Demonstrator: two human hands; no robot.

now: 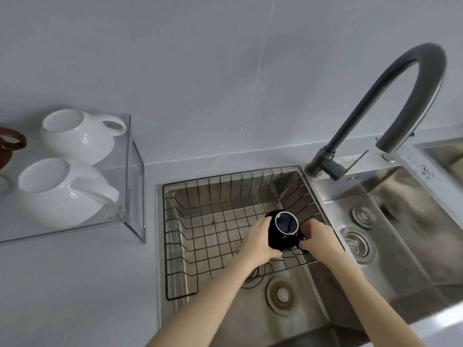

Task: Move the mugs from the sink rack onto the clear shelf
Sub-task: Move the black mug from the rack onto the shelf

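i have the black mug (283,231) in the rack (225,221), fingers of both hands, left hand (260,242) and right hand (319,237), closed round it; next i lift toward the clear shelf (135,171) at ten o'clock.

Sink and shelf — where things sit

Two mugs (82,136) (62,191) stand on the shelf (136,186), left of the sink (288,309) — a third mug (281,234) is in the rack (200,221).

No text can be read anywhere: the only lettering is a small dark mark on the steel ledge of the sink (325,189) just beside the tap base (323,164), too blurred to make out.
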